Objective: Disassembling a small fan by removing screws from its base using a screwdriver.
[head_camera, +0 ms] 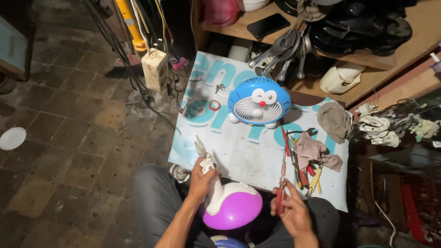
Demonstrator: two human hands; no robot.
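The person sits at the near edge of a low counter (pixel 239 151) covered with a white-and-teal printed sheet. The left hand (pixel 201 181) is wrapped around the white neck of a lamp-like appliance (pixel 227 202) with a purple, egg-shaped base, which rests on the lap just below and to the right of those fingers. Its long axis runs from the base up and away to the left, ending in a white tip that pokes out above the fingers.

The right hand (pixel 290 211) is closed on a red-handled screwdriver (pixel 281 193); its shaft points up and away, roughly upright in the picture. The tool stands just to the right of the purple base, apart from it, so the right hand is the nearer one to bring it in.

Beyond the right fingers lie more red and yellow hand tools (pixel 305 172) and crumpled rags (pixel 317 149). Further out, past both hands, a blue cartoon-cat fan (pixel 259 102) stands facing the person, with a red ring (pixel 214 105) to its left. The floor (pixel 69 138) is dark, worn tile; cluttered wooden shelves (pixel 404 50) rise behind.
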